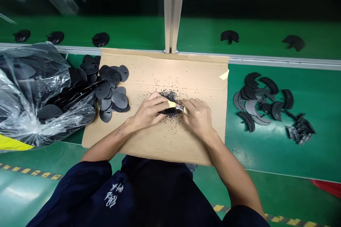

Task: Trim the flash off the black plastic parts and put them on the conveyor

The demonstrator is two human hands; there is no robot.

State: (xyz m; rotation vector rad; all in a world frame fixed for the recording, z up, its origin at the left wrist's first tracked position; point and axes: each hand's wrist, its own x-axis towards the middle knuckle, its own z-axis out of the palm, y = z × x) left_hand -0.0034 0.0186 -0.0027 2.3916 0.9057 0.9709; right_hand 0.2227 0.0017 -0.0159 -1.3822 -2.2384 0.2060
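Observation:
My left hand [149,111] is closed over a black plastic piece [167,111] pressed onto a cardboard sheet [160,142]. Beside it, my right hand [198,115] grips a small knife-like tool [178,106] with a tan handle; its tip meets the piece between the two hands. Small black shavings [170,95] lie scattered on the cardboard around both hands. A heap of round black plastic discs [113,90] spreads over the cardboard's left corner.
A clear plastic bag [29,92] full of black discs lies at the left. Curved black offcuts [259,101] and small black scraps [299,129] sit on the green table at the right. Single black parts [229,36] rest on the green conveyor beyond a metal rail [279,61]. A metal post [172,10] rises behind.

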